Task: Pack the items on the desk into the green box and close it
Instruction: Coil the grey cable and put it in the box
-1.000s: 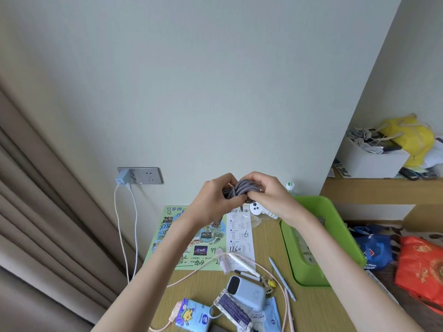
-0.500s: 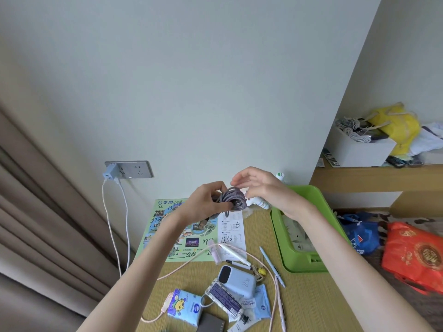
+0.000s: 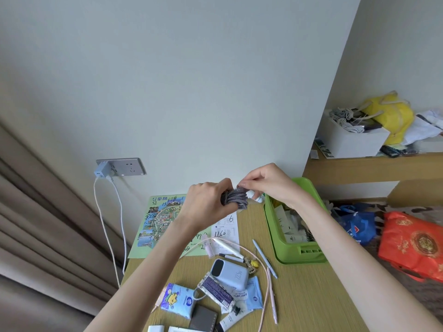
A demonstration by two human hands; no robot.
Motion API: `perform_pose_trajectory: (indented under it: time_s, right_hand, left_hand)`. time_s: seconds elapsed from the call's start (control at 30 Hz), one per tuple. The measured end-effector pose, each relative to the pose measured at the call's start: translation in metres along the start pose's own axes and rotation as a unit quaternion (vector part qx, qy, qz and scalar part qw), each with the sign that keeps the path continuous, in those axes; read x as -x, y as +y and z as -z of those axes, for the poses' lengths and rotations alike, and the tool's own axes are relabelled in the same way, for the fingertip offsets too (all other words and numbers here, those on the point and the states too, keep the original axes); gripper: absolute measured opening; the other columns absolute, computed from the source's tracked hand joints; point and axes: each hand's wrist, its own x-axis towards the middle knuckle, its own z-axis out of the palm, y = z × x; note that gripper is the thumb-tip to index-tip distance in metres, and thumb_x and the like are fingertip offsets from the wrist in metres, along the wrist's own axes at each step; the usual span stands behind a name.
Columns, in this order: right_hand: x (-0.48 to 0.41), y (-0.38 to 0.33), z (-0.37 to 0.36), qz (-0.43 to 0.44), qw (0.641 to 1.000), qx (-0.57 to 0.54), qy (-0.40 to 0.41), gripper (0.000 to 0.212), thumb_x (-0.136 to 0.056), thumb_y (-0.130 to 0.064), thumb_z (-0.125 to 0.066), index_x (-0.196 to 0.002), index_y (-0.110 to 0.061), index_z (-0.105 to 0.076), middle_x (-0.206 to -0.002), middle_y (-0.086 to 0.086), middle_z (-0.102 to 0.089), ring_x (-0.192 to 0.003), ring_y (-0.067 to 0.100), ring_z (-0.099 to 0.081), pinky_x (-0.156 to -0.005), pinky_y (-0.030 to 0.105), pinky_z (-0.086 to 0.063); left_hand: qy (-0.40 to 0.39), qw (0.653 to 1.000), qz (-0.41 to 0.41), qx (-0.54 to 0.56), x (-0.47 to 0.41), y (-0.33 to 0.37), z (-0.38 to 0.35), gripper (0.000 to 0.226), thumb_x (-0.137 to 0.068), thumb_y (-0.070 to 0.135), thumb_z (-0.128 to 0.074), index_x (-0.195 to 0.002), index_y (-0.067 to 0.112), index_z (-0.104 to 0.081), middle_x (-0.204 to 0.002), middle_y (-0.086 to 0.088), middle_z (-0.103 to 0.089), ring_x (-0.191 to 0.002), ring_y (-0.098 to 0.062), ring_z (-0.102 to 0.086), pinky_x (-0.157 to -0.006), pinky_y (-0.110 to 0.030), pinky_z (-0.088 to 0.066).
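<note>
Two hands on coiled grey cable (image 3: 234,200), left hand (image 3: 206,204) gripping coil, right hand (image 3: 268,185) pinching its end; receipt (image 3: 233,232) handwritten "1260"

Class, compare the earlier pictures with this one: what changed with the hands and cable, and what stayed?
The right hand, which clasped the coiled grey cable, then lifted off it, now pinches its top again. The left hand still grips the coil. The green box and power bank lie as before.
</note>
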Motion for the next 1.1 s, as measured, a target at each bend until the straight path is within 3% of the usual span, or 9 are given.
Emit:
perform_pose_trajectory:
  time_s: [0.13, 0.23, 0.37, 0.57, 0.77, 0.9, 1.0, 1.1]
  right_hand:
    - [0.008, 0.017, 0.004, -0.01, 0.999, -0.02, -0.037, 0.016, -0.091, -0.021, -0.066, -0.091, -0.008, -0.076, -0.092, 0.012, -0.074, -0.051, 0.005, -0.056, -0.055, 0.018, -0.048]
    - [0.012, 0.025, 0.011, -0.008, 0.997, -0.048, -0.058, 0.012, -0.09, -0.02, -0.068, -0.092, -0.011, -0.075, -0.085, 0.003, -0.074, -0.058, 0.005, -0.061, -0.056, 0.017, -0.049]
    - [0.013, 0.038, 0.019, -0.019, 0.996, -0.046, -0.071, 0.011, -0.091, -0.012, -0.065, -0.093, -0.004, -0.072, -0.08, 0.001, -0.072, -0.066, 0.007, -0.064, -0.06, 0.017, -0.051]
    - [0.017, 0.067, 0.028, -0.055, 0.985, -0.157, 0.043, 0.013, -0.1, -0.008, -0.049, -0.095, -0.001, -0.059, -0.081, 0.009, -0.065, -0.064, 0.013, -0.067, -0.058, 0.025, -0.057]
    - [0.02, 0.107, 0.052, -0.081, 0.951, -0.239, 0.178, 0.021, -0.103, -0.009, -0.041, -0.087, -0.002, -0.052, -0.071, 0.011, -0.06, -0.063, 0.025, -0.073, -0.059, 0.029, -0.059]
    - [0.02, 0.135, 0.063, -0.119, 0.927, -0.278, 0.222, 0.027, -0.103, -0.01, -0.04, -0.081, -0.004, -0.054, -0.067, 0.007, -0.063, -0.061, 0.018, -0.072, -0.053, 0.023, -0.055]
    - [0.02, 0.152, 0.08, -0.158, 0.906, -0.318, 0.23, 0.027, -0.105, -0.012, -0.036, -0.085, -0.009, -0.053, -0.082, 0.007, -0.069, -0.059, 0.008, -0.07, -0.045, 0.017, -0.046]
    - [0.024, 0.169, 0.101, -0.148, 0.899, -0.345, 0.224, 0.023, -0.105, -0.011, -0.034, -0.09, -0.008, -0.051, -0.084, 0.009, -0.07, -0.063, 0.01, -0.07, -0.051, 0.019, -0.049]
  left_hand:
    - [-0.008, 1.0, -0.007, 0.001, -0.004, 0.011, -0.006, 0.031, -0.072, 0.048, -0.055, -0.071, 0.019, -0.047, -0.048, 0.008, -0.037, -0.05, -0.026, -0.033, -0.048, -0.024, -0.022]
    - [-0.052, 0.998, -0.033, 0.0, -0.007, 0.017, -0.011, 0.031, -0.072, 0.038, -0.065, -0.072, 0.028, -0.036, -0.05, 0.008, -0.035, -0.052, -0.026, -0.032, -0.049, -0.025, -0.021]
    - [-0.1, 0.995, -0.027, -0.015, -0.011, 0.027, -0.023, 0.024, -0.078, 0.039, -0.064, -0.083, 0.018, -0.054, -0.06, 0.009, -0.046, -0.055, -0.026, -0.04, -0.054, -0.028, -0.028]
    - [-0.162, 0.987, -0.006, 0.016, -0.022, 0.039, -0.042, 0.038, -0.082, 0.048, -0.064, -0.102, 0.017, -0.054, -0.068, 0.009, -0.053, -0.062, -0.024, -0.054, -0.056, -0.029, -0.034]
    - [-0.199, 0.972, 0.033, 0.119, -0.023, 0.058, -0.075, 0.043, -0.086, 0.055, -0.062, -0.093, 0.021, -0.037, -0.065, 0.013, -0.05, -0.052, -0.006, -0.045, -0.049, -0.024, -0.028]
    - [-0.24, 0.957, 0.018, 0.161, -0.037, 0.071, -0.095, 0.047, -0.08, 0.061, -0.064, -0.089, 0.027, -0.034, -0.062, 0.013, -0.049, -0.051, -0.002, -0.048, -0.047, -0.019, -0.03]
    - [-0.288, 0.934, 0.013, 0.21, -0.046, 0.078, -0.117, 0.041, -0.085, 0.054, -0.063, -0.098, 0.022, -0.041, -0.07, 0.01, -0.05, -0.057, -0.001, -0.048, -0.052, -0.018, -0.031]
    - [-0.297, 0.921, 0.025, 0.249, -0.053, 0.08, -0.144, 0.033, -0.091, 0.039, -0.063, -0.111, 0.018, -0.048, -0.084, 0.002, -0.055, -0.072, -0.009, -0.051, -0.064, -0.029, -0.04]
